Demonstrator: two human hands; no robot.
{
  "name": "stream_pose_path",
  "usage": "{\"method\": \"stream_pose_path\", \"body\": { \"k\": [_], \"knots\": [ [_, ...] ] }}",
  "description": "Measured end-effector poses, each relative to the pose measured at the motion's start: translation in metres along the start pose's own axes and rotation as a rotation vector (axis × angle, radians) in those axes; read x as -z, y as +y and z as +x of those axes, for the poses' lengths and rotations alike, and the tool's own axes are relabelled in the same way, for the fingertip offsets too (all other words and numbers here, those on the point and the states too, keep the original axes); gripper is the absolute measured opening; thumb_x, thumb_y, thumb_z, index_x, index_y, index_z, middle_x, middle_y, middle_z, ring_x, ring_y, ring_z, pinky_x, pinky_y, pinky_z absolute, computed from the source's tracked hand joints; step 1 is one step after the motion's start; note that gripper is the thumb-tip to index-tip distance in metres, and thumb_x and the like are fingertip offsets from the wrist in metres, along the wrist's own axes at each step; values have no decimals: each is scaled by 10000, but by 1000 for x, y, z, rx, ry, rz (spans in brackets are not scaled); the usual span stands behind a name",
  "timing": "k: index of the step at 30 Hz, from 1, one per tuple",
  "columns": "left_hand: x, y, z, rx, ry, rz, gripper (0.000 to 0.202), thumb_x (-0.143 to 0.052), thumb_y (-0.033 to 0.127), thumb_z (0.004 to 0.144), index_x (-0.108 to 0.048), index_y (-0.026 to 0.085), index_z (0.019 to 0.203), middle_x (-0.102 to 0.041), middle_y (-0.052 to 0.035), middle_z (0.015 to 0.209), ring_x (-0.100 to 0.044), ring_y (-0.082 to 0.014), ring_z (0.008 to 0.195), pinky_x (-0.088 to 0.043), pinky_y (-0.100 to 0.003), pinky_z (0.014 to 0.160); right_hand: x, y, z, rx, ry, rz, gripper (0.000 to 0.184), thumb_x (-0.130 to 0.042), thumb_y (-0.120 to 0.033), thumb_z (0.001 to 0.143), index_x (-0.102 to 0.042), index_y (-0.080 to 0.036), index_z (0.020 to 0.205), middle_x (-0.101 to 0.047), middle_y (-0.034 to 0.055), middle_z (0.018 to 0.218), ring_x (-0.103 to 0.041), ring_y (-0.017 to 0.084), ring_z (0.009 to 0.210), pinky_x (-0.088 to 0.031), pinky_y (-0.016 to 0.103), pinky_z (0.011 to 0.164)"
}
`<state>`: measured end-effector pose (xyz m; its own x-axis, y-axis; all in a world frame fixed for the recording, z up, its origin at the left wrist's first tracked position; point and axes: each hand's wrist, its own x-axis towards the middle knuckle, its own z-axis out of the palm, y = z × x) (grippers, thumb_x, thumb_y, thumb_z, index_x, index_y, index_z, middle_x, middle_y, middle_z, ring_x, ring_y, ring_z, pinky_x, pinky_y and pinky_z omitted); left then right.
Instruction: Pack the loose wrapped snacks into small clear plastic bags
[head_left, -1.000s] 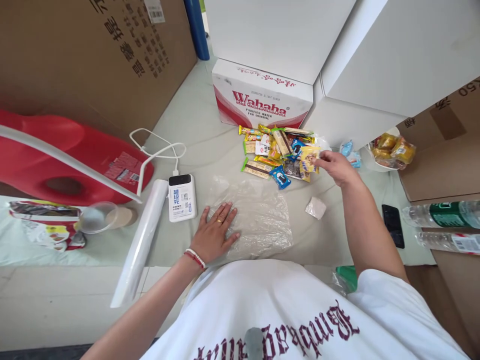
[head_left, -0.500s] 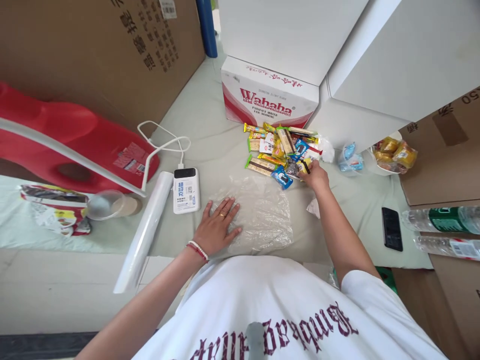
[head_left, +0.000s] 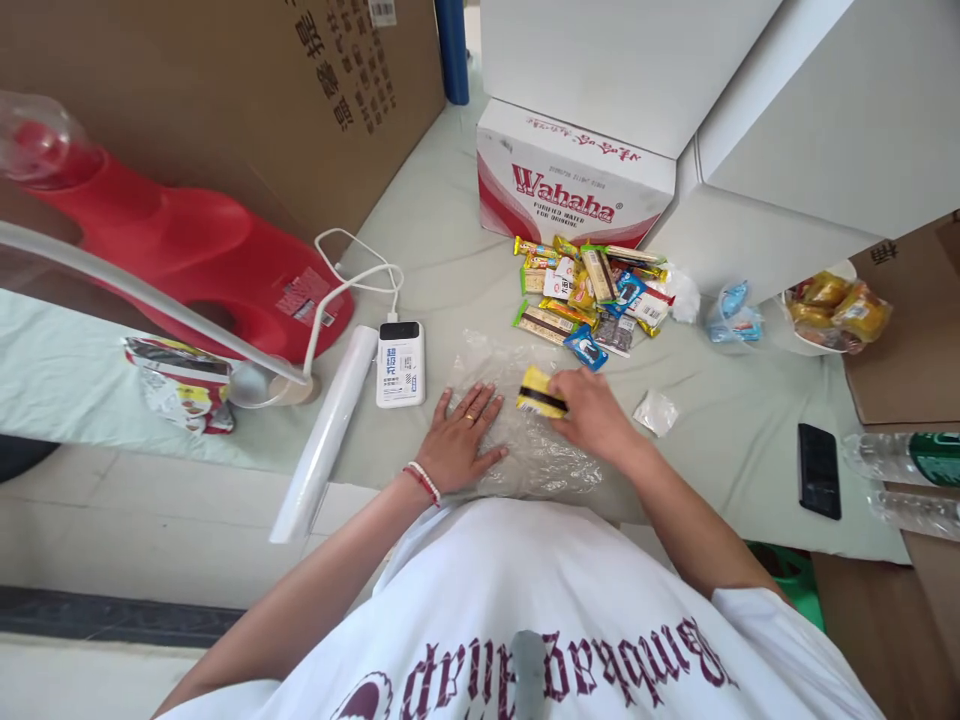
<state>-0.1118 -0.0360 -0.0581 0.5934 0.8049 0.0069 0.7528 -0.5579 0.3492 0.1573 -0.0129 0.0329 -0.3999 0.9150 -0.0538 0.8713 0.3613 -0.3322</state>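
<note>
My left hand [head_left: 461, 437] lies flat with spread fingers on the left edge of a sheet of clear plastic film [head_left: 551, 455]. In my right hand [head_left: 592, 415] is a small yellow snack packet [head_left: 541, 393] with a dark band, pinched at its right end over the film. Beyond the film, a heap of wrapped snacks [head_left: 581, 290] in yellow, green and blue wrappers lies against the front of the Wahaha carton. A blue snack packet [head_left: 586, 349] is at the heap's near edge.
A film roll [head_left: 330, 430] and a white power bank [head_left: 400, 365] with a cable lie left. Behind stands the Wahaha carton [head_left: 570, 185]. To the right are a crumpled white wrapper [head_left: 655, 412], a phone [head_left: 819, 470], a tub of snacks [head_left: 814, 325] and bottles. A red jug [head_left: 202, 260] is at far left.
My right hand has drawn back from the snack heap toward me and left, bringing the yellow packet over the film. My left hand stays flat on the film. The view has shifted slightly.
</note>
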Motion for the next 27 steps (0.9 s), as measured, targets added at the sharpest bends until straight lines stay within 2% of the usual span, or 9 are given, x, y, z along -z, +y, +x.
{"method": "stream_pose_path", "body": {
  "k": [2,4,9,11,14,18,21,24,27],
  "knots": [
    [1,-1,0,10,9,-17,876,-531,593,949,-225,185,1661,-289,-178,1699,-301,-358,1569,-62,-626,1281,-19,-15,8,45,-128,-80,265,-683,-169,830,-584,-203,1073,-686,122,1091,-565,317,1040,-430,429,890],
    [4,-2,-3,27,37,-35,906,-544,587,940,-200,168,1665,-294,-192,1695,-297,-366,1570,-86,-618,1281,-29,-17,12,61,-170,-103,280,-704,-188,849,-595,-195,1107,-680,144,1169,-555,331,1090,-435,458,931],
    [20,-8,-20,-80,65,-70,658,-505,335,959,-383,272,1602,-412,-105,1657,-305,-315,1573,-59,-609,1294,-15,2,-18,169,-23,71,461,-756,-353,882,-582,-209,1283,-460,181,1551,-449,365,1359,-391,561,1111],
    [27,-13,-28,-174,-10,-118,658,-508,238,894,-470,294,1548,-443,-85,1641,-353,-294,1553,-89,-589,1304,-10,12,-45,212,7,194,381,-698,-382,932,-601,-230,1268,-505,170,1498,-500,332,1321,-444,537,1088],
    [32,-24,-36,-257,-135,-173,634,-562,252,823,-574,274,1456,-415,-105,1655,-380,-302,1538,-138,-572,1307,-20,24,-87,266,-76,316,278,-681,-382,948,-644,-247,1189,-606,142,1360,-571,289,1234,-518,485,1028],
    [28,-33,-32,-236,-139,-189,325,-534,309,944,-717,297,1213,-534,-83,1575,-469,-252,1480,-171,-529,1305,-49,33,-116,221,-61,318,96,-615,-274,983,-699,-232,1002,-651,131,1296,-606,268,1192,-537,474,1001],
    [26,-36,-19,-158,-80,-252,342,-406,311,1028,-741,298,1096,-681,-60,1411,-601,-203,1336,-289,-475,1257,-51,31,-111,167,-3,424,182,-533,-282,1021,-691,-244,939,-702,113,1194,-647,242,1086,-555,444,947],
    [27,-37,-4,-35,-20,-324,440,-312,386,1062,-714,253,1181,-753,-92,1245,-677,-223,1171,-428,-447,1129,-34,29,-91,69,16,601,217,-483,-374,1047,-653,-256,982,-735,81,1051,-675,214,980,-560,389,896],
    [27,-37,7,36,12,-359,546,-259,504,1063,-690,206,1217,-761,-119,1136,-691,-252,1063,-485,-432,985,-19,32,-65,-135,6,736,290,-482,-511,1026,-599,-251,976,-727,46,942,-673,189,838,-560,331,778]
  ]
}}
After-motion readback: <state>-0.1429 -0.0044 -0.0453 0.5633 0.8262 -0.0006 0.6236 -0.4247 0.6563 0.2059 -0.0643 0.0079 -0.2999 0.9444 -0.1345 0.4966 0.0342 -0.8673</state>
